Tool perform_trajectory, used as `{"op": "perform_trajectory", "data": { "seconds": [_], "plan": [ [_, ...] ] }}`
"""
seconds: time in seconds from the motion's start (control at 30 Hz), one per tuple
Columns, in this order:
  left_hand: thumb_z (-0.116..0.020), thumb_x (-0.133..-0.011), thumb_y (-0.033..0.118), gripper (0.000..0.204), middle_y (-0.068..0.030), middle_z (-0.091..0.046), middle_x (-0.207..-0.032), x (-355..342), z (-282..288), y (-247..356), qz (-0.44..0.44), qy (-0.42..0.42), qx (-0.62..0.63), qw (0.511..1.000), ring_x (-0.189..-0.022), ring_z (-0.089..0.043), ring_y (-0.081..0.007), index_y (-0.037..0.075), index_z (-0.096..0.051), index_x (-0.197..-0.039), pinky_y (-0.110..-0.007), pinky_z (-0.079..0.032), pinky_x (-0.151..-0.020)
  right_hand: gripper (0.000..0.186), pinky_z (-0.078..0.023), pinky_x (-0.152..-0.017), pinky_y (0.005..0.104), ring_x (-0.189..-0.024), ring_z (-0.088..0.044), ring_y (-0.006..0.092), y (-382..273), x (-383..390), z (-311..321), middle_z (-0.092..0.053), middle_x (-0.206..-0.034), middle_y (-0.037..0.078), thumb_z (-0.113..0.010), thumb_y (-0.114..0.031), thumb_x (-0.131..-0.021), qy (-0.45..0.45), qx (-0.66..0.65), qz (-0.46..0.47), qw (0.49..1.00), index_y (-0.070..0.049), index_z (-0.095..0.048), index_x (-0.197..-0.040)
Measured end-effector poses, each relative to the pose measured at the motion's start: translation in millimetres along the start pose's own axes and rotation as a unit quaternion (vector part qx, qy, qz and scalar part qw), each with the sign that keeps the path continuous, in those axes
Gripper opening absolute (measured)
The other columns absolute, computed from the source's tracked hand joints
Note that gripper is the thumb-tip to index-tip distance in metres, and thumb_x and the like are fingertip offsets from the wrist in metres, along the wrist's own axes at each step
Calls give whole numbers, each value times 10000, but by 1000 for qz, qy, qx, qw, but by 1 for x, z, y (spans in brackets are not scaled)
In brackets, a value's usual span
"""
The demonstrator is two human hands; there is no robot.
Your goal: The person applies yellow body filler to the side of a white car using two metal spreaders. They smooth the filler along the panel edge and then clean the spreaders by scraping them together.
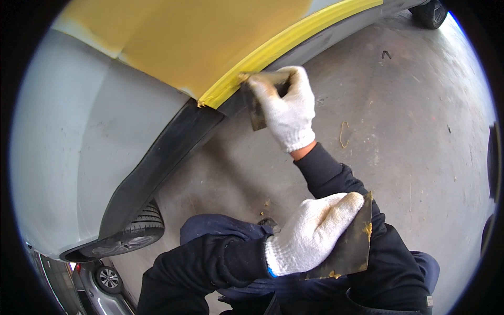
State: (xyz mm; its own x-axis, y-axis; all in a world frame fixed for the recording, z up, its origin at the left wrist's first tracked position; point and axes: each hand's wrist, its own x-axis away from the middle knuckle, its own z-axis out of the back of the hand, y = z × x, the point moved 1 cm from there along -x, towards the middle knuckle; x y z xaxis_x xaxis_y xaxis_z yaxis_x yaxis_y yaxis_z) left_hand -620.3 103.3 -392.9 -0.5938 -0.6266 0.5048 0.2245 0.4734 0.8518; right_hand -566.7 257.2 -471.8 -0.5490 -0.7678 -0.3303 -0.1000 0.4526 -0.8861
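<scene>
My gloved right hand is closed round a dark, flat putty spreader, slightly blurred. The spreader's upper edge meets the bright yellow band along the bottom of the car door. Most of that door has a tan-yellow coating; whether the brighter band is putty or tape, I cannot tell. Low in front of my body, my gloved left hand grips a dark, thin putty plate, thumb over its face. Dabs of yellow putty cling to its edges, and some marks the right glove's fingers.
Black sill trim runs below the grey body panel toward a wheel at left. Another car stands at lower left. The grey concrete floor bears crumbs and a thin looped strip. My bent knee is beneath my left arm.
</scene>
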Motion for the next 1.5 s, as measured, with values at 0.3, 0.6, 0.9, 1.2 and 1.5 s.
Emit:
{"op": "perform_trajectory", "data": {
  "seconds": [0.3, 0.6, 0.9, 1.2, 1.5],
  "plan": [
    [-621, -1058, 192, 380, -182, -701, -1117, 0, -2, -16, -255, 35, -178, 950, -995, -702, -232, -82, -587, -1319, -311, -573, -859, 524, -539, -631, 333, -656, -638, 221, 1, 7, -5, -643, -782, 127, -867, -434, -810, -41, 99, 80, 991, -6, -608, -965],
    [-565, -1091, 252, 383, -159, -729, -1034, -1, -2, -9, -149, 15, -101, 983, -929, -700, -187, -94, -637, -1240, -287, -557, -827, 447, -535, -630, 356, -662, -661, 266, -21, 10, -6, -656, -777, 135, -852, -380, -834, -56, 85, 62, 993, -16, -615, -939],
    [-533, -1103, 316, 442, -131, -737, -937, 1, 0, -10, -145, 11, -79, 986, -896, -691, -149, -96, -655, -1206, -290, -544, -780, 379, -529, -633, 368, -673, -648, 294, -23, 28, -5, -638, -812, 134, -824, -335, -865, -80, 121, 72, 987, -30, -628, -979],
    [-545, -1097, 277, 423, -192, -752, -1055, 2, 3, -6, -84, -7, -116, 990, -993, -715, -197, -96, -638, -1274, -302, -558, -855, 330, -529, -613, 351, -660, -657, 271, -24, 31, -5, -647, -808, 126, -823, -290, -875, -76, 144, 124, 979, -39, -627, -963],
    [-556, -1091, 220, 373, -202, -736, -1124, 5, 3, -7, -106, 2, -141, 984, -1030, -720, -258, -81, -635, -1297, -312, -554, -901, 326, -527, -580, 332, -629, -649, 251, -19, 35, -11, -642, -795, 114, -830, -288, -873, -76, 141, 147, 976, -46, -629, -959]
  ]
}}
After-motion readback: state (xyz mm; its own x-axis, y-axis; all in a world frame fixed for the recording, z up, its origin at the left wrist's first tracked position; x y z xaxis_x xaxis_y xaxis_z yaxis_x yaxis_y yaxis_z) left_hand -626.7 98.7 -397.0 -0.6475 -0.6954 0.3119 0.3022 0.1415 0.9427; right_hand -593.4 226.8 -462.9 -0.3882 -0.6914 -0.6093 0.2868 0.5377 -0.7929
